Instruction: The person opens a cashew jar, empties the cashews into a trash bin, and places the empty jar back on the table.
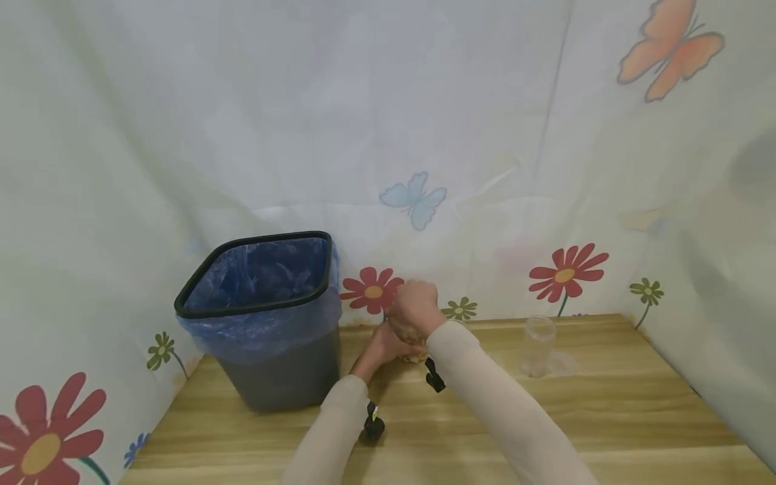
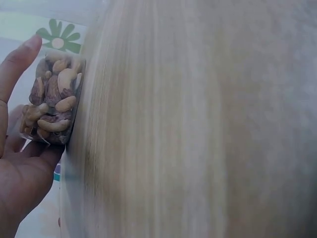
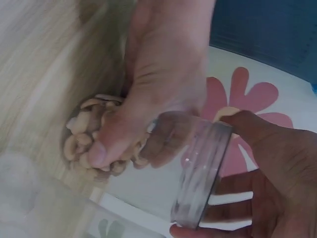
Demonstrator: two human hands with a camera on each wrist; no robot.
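Note:
A clear jar of nuts [image 1: 413, 357], cashews among them, stands by the back edge of the wooden table. My left hand [image 1: 384, 346] holds it low down, with the thumb on one side and fingers on the other in the left wrist view. Nuts [image 3: 84, 141] fill the jar's lower part in the right wrist view. Above them, my right hand [image 1: 417, 302] grips the clear ribbed lid [image 3: 200, 171] at the jar's top, thumb and fingers around its rim [image 3: 225, 130]. In the head view, the right hand hides most of the lid.
A grey bin [image 1: 285, 377] with a blue liner [image 1: 261, 337] stands left of my hands. To the right is a clear cup-shaped container [image 1: 538, 343], with a flat clear piece [image 1: 562, 364] beside it. A printed curtain [image 1: 473, 135] hangs behind the table [image 1: 606, 417].

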